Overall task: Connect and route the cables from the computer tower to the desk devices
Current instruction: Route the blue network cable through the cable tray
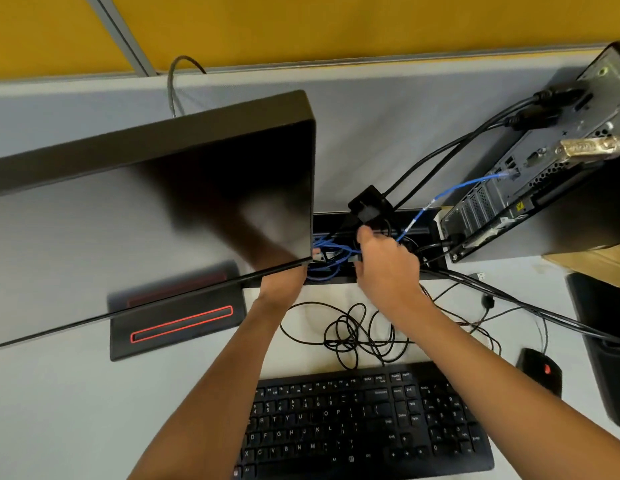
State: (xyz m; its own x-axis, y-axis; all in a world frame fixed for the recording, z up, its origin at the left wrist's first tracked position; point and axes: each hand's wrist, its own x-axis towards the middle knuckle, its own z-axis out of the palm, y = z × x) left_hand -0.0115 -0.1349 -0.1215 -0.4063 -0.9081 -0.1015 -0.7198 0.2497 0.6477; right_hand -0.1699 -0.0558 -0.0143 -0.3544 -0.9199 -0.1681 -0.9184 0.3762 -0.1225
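The computer tower [530, 188] lies at the right with its rear ports facing me; thick black cables [450, 147] and a blue network cable [450, 190] run from it to an open cable tray [423, 223] at the desk's back. My right hand [384, 268] reaches into that tray and its fingers grip a black plug [367, 206] above the blue cable bundle [324, 247]. My left hand [284, 278] goes under the monitor's [156, 181] lower right corner; its fingers are mostly hidden.
A black keyboard [367, 424] lies near me, a mouse [540, 370] to its right, and a tangle of thin black cable [357, 334] between keyboard and tray. The monitor's base [177, 320] with a red outline sits at the left. A grey partition stands behind.
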